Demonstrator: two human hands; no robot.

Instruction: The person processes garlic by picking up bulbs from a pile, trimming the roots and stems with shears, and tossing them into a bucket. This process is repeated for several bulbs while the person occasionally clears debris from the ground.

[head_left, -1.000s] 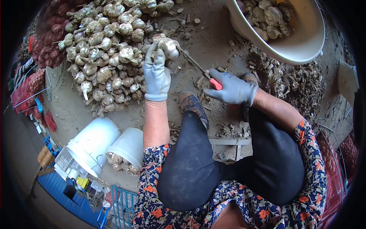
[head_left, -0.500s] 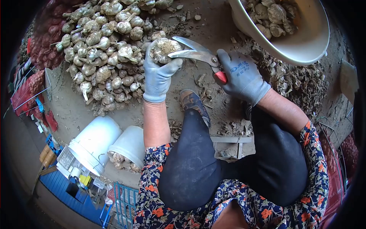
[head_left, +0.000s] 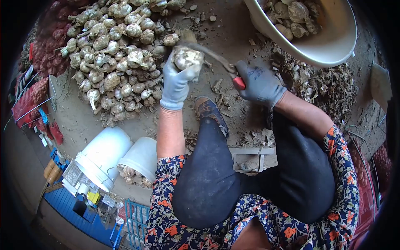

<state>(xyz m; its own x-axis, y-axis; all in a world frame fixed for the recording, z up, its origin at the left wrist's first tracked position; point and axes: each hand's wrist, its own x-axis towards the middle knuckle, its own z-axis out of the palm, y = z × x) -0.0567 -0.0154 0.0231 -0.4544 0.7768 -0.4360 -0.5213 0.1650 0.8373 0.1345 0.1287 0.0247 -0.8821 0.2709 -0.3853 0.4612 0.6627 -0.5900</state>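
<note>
My left hand (head_left: 177, 81), in a pale grey glove, is closed around a garlic bulb (head_left: 186, 58) with its thick stalk (head_left: 188, 36) pointing away from me. My right hand (head_left: 260, 85), gloved too, grips pruning shears (head_left: 220, 58) by the red handle. Their blades reach left to where the stalk joins the bulb; motion blur hides whether they are fully closed on it. A big heap of garlic bulbs (head_left: 112, 62) lies on the ground just left of my left hand.
A large cream tub (head_left: 337, 50) with garlic bulbs stands at upper right, above a pile of dry trimmings (head_left: 329, 89). Two white buckets (head_left: 106, 148) lie at lower left, bulbs spilling from the smaller one. Red mesh sacks (head_left: 52, 37) line the far left.
My left hand has turned the bulb so its stalk, not its root end, faces away. The shears' blades, spread apart before, have come together near the stalk.
</note>
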